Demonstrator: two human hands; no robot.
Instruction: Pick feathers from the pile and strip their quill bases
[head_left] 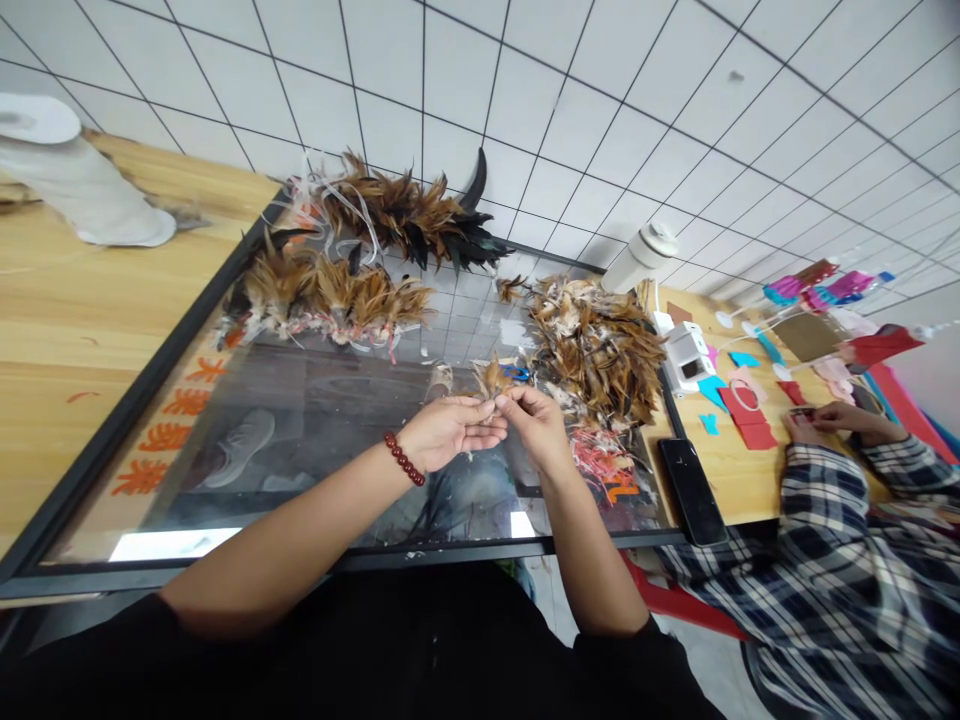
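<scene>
My left hand (455, 430), with a red bead bracelet (405, 460) on its wrist, is palm up, its thumb and fingers pinching the base of a small brown feather bunch (493, 378). My right hand (536, 425) meets it there, its fingertips closed on the same bunch. Both hands are above the glass-topped table (322, 400). Right of them lies a big heap of brown feathers (600, 350), with pink and red strands (604, 465) below it. Feather bundles (337, 295) lie in a row at the back left, and a longer brown and black feather strip (412, 215) is behind them.
A white roll (112, 190) lies on the wooden surface at left. A white bottle (641, 255), a white device (686, 355) and a black phone (690, 490) are at right. Beyond, a person in a plaid sleeve (825, 500) works beside red and blue pieces (750, 418).
</scene>
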